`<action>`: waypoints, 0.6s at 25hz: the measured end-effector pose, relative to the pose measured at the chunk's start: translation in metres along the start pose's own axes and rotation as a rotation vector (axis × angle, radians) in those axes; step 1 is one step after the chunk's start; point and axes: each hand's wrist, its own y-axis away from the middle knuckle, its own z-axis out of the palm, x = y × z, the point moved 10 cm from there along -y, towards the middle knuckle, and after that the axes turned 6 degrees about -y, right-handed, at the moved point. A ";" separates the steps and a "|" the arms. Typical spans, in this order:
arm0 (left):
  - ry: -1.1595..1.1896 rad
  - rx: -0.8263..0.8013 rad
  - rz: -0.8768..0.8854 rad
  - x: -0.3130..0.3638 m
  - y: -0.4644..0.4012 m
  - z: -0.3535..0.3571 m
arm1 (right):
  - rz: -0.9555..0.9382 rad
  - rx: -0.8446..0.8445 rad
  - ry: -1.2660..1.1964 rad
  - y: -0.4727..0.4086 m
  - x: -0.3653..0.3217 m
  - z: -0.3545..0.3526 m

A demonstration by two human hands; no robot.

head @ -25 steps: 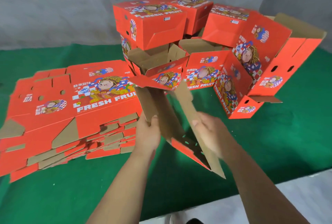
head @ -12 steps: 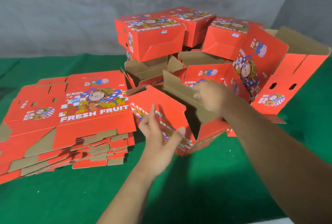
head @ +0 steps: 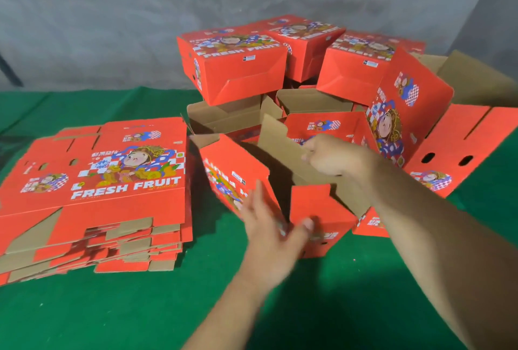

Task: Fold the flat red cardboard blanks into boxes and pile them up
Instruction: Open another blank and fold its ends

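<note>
A half-formed red box (head: 316, 209) stands open-topped on the green table at centre, brown inside showing. My left hand (head: 269, 226) presses flat against its near red side, fingers spread and blurred. My right hand (head: 333, 156) pinches the top edge of the brown far flap. A stack of flat red blanks (head: 95, 181) printed "FRESH FRUIT" lies at left. Folded boxes (head: 238, 66) are piled behind, some closed on top of open ones.
An opened-out red box (head: 454, 136) with two oval holes leans at the right, its brown flaps raised. The green cloth (head: 140, 307) covers the table; a grey wall stands behind the pile.
The box has settled upright on the table and opened wider. My left hand moved from the box's left panel to its near side; my right hand stays on the far flap.
</note>
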 end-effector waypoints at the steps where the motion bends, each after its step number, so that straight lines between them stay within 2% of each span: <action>1: -0.010 -0.055 0.014 0.003 0.005 0.016 | 0.053 -0.006 -0.085 0.000 0.006 -0.004; 4: -0.047 -0.042 -0.034 -0.008 -0.008 0.016 | 0.158 -0.004 -0.239 0.003 0.013 -0.009; 7: 0.010 0.031 0.036 -0.010 -0.016 -0.003 | 0.211 -0.017 -0.270 0.008 0.020 -0.005; 10: -0.099 0.101 0.096 -0.014 -0.020 -0.039 | 0.246 0.099 -0.447 0.014 0.035 -0.007; 12: -0.105 0.162 0.040 -0.032 -0.037 -0.078 | 0.250 0.168 -0.506 0.023 0.046 -0.015; 13: -0.029 0.134 -0.032 -0.046 -0.047 -0.094 | 0.248 0.200 -0.518 0.027 0.052 -0.018; 15: 0.212 -0.030 -0.203 -0.068 -0.060 -0.104 | 0.246 0.263 -0.576 0.037 0.061 -0.018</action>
